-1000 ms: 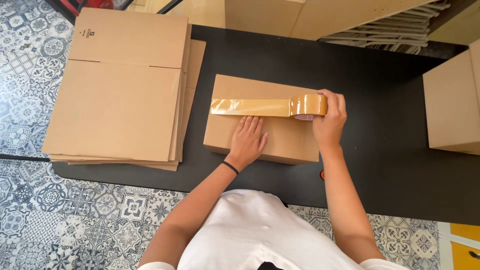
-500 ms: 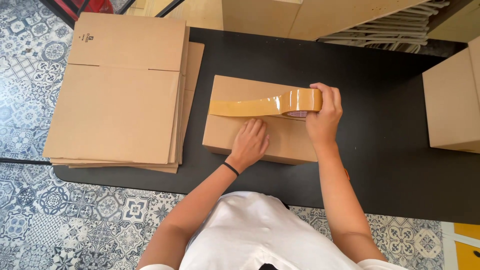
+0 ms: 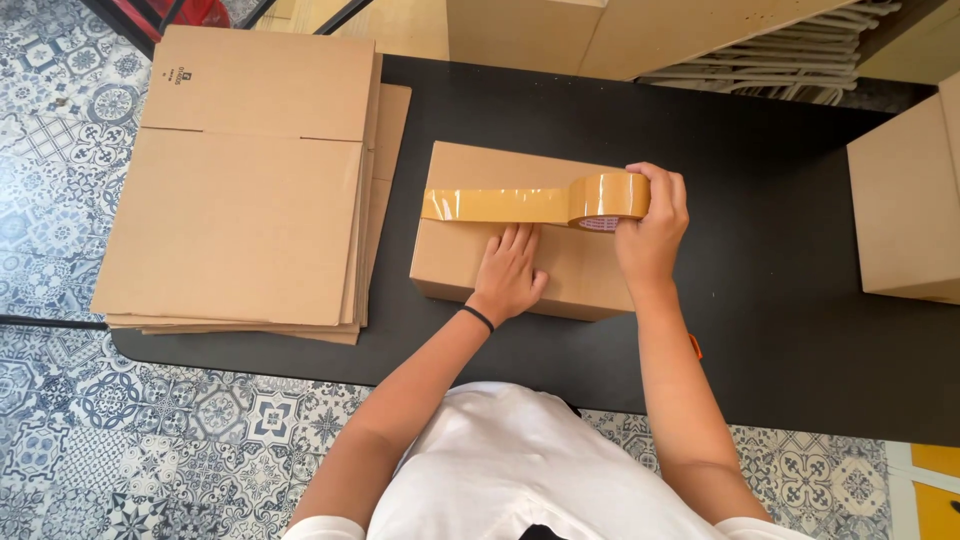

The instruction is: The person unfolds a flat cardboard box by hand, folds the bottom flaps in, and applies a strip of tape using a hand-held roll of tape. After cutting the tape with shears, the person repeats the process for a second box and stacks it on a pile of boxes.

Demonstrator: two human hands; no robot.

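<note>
A pile of flat brown cardboard sheets (image 3: 240,190) lies at the left end of the black surface (image 3: 780,300). Beside it sits a small closed brown cardboard box (image 3: 540,265). The left hand (image 3: 508,272) lies flat on the box, fingers spread. The right hand (image 3: 652,232) grips a round roll of brown sticky tape (image 3: 608,198), with a strip stretched across the box top.

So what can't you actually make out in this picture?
All in the head view:
- Box seam: covered by the tape strip and the left hand.
- Tape roll far side: hidden by the right hand fingers.
- Second box: cut off by the right edge.
- Small orange thing: mostly behind the right forearm.
- Count of flat cartons: edges too fine.
</note>
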